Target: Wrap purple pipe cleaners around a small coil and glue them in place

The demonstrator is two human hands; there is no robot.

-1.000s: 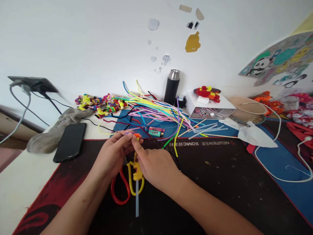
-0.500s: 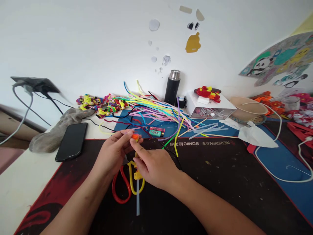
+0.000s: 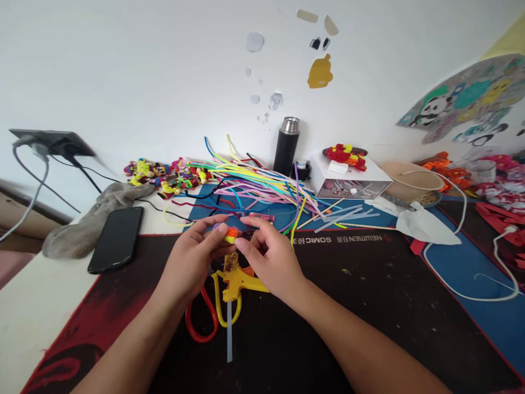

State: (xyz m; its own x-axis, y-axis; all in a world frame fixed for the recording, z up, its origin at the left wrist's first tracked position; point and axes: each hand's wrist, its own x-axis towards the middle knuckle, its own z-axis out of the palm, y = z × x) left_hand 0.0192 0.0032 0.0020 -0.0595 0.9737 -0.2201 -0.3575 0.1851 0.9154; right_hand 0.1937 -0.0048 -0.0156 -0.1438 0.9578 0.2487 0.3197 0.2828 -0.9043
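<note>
Pinched between the thumb and fingers of my left hand [image 3: 192, 251] is a small orange and yellow fuzzy piece [image 3: 232, 235], with a bit of purple at its upper edge. My right hand [image 3: 274, 254] is just to the right, its index finger stretched out and apart from its thumb. That thumb tip is at the piece's yellow end; whether it presses on it I cannot tell. Below the hands lies a yellow hot glue gun [image 3: 234, 285] with a translucent glue stick [image 3: 229, 334] sticking out toward me. Scissors with red and yellow handles [image 3: 200, 328] lie partly under it.
A heap of coloured pipe cleaners [image 3: 258, 180] lies behind the hands. Beyond are a black thermos [image 3: 286, 148], a white drawer box [image 3: 348, 178] and a bowl [image 3: 410, 180]. On the left are a phone [image 3: 115, 239] and finished fuzzy figures [image 3: 147, 172]. Glue sticks [image 3: 344, 216] lie right.
My right hand has drawn back slightly to the right, and its index finger has lifted off the fuzzy piece. More of the glue gun shows. The view has shifted slightly.
</note>
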